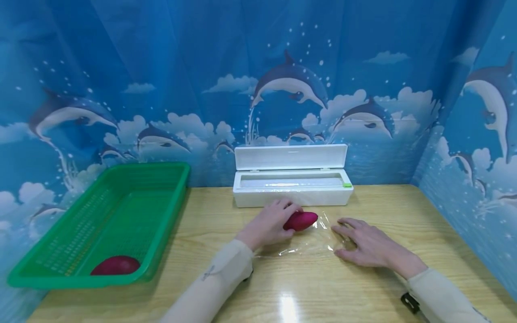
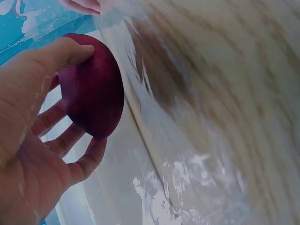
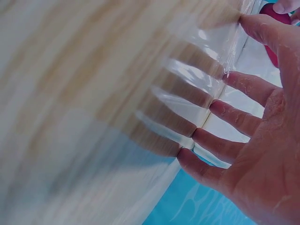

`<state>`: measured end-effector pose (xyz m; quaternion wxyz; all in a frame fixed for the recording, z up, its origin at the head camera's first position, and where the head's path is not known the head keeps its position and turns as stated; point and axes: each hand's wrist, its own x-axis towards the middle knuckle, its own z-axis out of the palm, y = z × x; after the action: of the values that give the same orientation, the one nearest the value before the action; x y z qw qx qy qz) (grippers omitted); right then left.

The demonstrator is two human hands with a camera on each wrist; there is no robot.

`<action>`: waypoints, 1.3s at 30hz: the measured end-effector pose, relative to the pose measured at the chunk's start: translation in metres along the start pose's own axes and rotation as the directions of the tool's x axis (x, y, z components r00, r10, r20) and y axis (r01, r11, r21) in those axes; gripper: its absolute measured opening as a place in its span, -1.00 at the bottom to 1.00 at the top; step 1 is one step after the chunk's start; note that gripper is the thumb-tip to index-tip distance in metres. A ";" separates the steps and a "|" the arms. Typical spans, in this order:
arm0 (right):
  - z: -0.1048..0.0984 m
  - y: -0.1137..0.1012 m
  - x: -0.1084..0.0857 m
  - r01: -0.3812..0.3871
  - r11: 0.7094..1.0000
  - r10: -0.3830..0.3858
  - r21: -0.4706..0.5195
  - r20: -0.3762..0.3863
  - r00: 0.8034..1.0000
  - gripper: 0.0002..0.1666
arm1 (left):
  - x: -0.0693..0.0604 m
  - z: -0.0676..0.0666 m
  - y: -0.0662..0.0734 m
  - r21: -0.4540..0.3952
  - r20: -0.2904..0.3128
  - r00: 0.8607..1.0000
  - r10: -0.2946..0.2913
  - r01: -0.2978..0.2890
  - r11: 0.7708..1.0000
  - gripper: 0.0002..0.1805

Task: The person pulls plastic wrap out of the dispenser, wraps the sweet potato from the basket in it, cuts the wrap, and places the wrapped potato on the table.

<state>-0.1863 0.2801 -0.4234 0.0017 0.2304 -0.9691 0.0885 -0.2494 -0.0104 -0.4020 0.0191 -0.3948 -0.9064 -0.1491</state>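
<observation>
My left hand (image 1: 274, 223) grips a smooth purple-red sweet potato (image 1: 300, 221) with a tapered end, thumb on one side and fingers on the other. In the left wrist view the sweet potato (image 2: 93, 89) appears just above the film. A sheet of clear cling film (image 1: 300, 249) lies on the table beneath it, in front of the white dispenser box. My right hand (image 1: 369, 244) has its fingers spread, and its fingertips touch the film at the right edge. The right wrist view shows the film (image 3: 192, 70) wrinkled beside those fingertips.
Behind the hands stands the white cling film dispenser (image 1: 292, 197), its lid (image 1: 291, 157) raised, with a green slider (image 1: 347, 185) at its right. A green basket (image 1: 161, 233) on the left holds another sweet potato (image 1: 116, 265). A dolphin-print curtain borders the wooden table (image 1: 323, 296).
</observation>
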 end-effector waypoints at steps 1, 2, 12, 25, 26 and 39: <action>0.000 0.000 0.000 -0.001 1.000 0.001 -0.002 0.001 1.000 -0.18 | 0.001 0.001 0.000 0.004 0.003 1.000 0.001 -0.001 1.000 -0.37; 0.000 0.000 0.000 -0.002 1.000 0.002 -0.003 -0.001 1.000 -0.18 | 0.003 0.003 0.000 0.008 0.006 1.000 0.001 -0.001 1.000 -0.38; 0.002 0.000 -0.001 0.003 1.000 -0.003 -0.003 -0.032 0.999 -0.18 | 0.006 0.008 -0.003 0.004 0.003 1.000 -0.008 0.008 1.000 -0.40; 0.000 0.013 -0.009 0.000 0.985 0.022 0.170 -0.129 0.991 -0.32 | -0.022 -0.013 -0.007 -0.038 -0.071 0.997 -0.028 0.026 0.999 -0.48; 0.000 0.014 -0.010 0.007 0.984 0.020 0.178 -0.152 0.988 -0.35 | -0.026 -0.016 -0.009 -0.052 -0.059 0.997 -0.046 0.043 0.998 -0.50; -0.004 0.022 -0.020 0.217 0.973 -0.199 0.079 -0.188 0.962 -0.68 | -0.101 -0.029 -0.038 -0.106 0.196 0.962 -0.191 0.215 0.971 -0.66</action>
<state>-0.1785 0.3089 -0.4245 0.0865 0.3218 -0.9299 0.1558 -0.2098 -0.1149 -0.3997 -0.1052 -0.3121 -0.9288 -0.1700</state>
